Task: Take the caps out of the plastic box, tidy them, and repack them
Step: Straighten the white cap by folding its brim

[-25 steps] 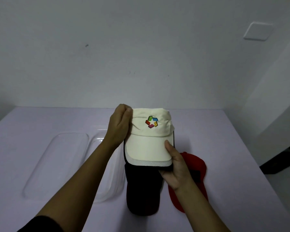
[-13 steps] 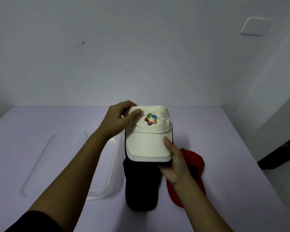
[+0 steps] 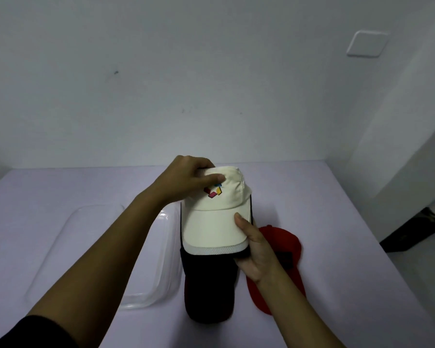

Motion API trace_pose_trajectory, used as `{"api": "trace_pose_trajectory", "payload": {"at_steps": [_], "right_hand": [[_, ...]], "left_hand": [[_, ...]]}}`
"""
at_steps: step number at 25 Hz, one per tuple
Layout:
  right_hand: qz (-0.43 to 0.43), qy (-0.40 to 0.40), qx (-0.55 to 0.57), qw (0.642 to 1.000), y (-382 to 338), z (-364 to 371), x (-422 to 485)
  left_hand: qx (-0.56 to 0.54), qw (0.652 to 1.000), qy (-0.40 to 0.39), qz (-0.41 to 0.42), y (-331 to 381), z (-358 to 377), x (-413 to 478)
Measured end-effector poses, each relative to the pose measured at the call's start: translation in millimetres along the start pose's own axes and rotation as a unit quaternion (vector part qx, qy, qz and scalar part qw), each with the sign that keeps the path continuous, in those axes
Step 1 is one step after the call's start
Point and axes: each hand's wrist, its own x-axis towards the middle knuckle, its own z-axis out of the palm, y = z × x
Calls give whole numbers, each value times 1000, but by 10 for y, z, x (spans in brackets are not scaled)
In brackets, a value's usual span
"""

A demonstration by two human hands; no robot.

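Note:
A cream cap (image 3: 215,222) with a coloured logo sits on top of a stack of caps held above the table. My left hand (image 3: 186,179) grips its crown from the top left, thumb laid over the logo. My right hand (image 3: 255,249) pinches the stacked brims at their right side, thumb on the cream brim. Below it a dark cap (image 3: 207,285) lies brim toward me. A red cap (image 3: 284,249) lies on the table behind my right wrist. The clear plastic box (image 3: 161,277) stands to the left, partly hidden by my left forearm.
A clear lid (image 3: 68,237) lies left of the box on the lilac table (image 3: 349,247). The table meets a white wall at the back; its right edge drops to the floor, where a dark object (image 3: 412,234) lies.
My left hand has shifted from the cap's left side onto the crown, its thumb now over the logo. The right hand keeps its hold on the brims.

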Motion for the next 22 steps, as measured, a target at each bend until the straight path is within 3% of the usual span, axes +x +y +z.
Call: {"api": "trace_pose_trajectory", "payload": {"at_steps": [5,9,15,22], "right_hand": [[7,-6,18,1000,-1,47,-8],[-5,-3,-20,1000,45,54,-8],[-8,10,-29,999,66,11,-12],[-9,35,-50,998,182,-11,2]], "left_hand": [[54,998,45,5,47,11,78],[122,992,6,19,147,95,92],[145,987,-15,-63,292,130,130],[272,955,-68,-100,435,234,211]]}}
